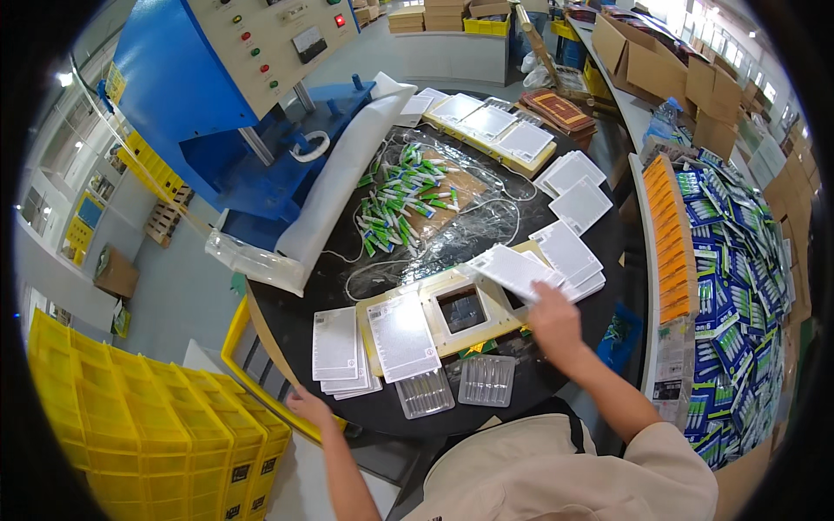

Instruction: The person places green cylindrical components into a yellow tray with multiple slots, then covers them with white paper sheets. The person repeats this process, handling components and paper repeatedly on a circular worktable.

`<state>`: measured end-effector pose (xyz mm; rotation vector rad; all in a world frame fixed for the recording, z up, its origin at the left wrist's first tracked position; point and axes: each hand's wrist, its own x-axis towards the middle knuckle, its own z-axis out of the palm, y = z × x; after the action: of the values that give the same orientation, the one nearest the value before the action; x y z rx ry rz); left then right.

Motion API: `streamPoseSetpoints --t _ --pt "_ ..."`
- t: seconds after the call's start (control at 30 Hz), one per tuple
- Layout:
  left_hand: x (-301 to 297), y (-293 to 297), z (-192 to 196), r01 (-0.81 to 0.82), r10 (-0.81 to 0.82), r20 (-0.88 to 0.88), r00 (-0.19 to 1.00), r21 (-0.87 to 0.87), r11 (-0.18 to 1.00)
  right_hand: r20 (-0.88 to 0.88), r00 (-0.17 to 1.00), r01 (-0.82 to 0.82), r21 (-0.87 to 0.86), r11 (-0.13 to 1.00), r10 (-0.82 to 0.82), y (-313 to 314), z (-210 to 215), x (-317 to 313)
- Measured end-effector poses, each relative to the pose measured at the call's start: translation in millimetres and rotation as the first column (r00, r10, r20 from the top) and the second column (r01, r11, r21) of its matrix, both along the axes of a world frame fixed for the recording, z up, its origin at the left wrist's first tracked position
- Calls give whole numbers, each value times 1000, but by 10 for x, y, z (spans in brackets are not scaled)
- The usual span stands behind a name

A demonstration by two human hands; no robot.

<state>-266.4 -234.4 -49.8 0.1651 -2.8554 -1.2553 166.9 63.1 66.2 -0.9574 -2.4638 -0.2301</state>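
My right hand [554, 319] is closed on the near right end of a white printed card [506, 267], which tilts over the right part of a yellowish jig frame [452, 302]. Close beside it lies a stack of similar cards [569, 252]. Another card [402, 337] rests on the left part of the frame, partly over a clear plastic blister tray [426, 395]. A second blister tray [486, 380] lies in front of the frame's dark square opening. My left hand [308, 408] is at the table's left rim, fingers loosely bent and apart, with nothing visible in them.
Many green-and-white glue tubes [408, 200] lie on plastic film mid-table. A second loaded jig [495, 130] sits at the far side. A blue press [252, 113] stands at the left, above yellow crates [156, 425]. Packed blister cards [730, 295] fill the right side.
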Motion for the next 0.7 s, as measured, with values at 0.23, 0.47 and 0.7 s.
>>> streamPoseSetpoints --t 0.23,0.47,0.7 --pt "1796 1046 722 699 -970 -122 212 -675 238 -377 876 48 -553 832 -301 5 754 196" --pt "1595 1093 909 677 -990 11 140 -731 87 -418 892 -399 -552 732 171 -327 920 297" --pt "1731 1547 2242 779 -942 7 -336 -559 -283 -226 831 -526 -616 586 508 -484 946 -305"
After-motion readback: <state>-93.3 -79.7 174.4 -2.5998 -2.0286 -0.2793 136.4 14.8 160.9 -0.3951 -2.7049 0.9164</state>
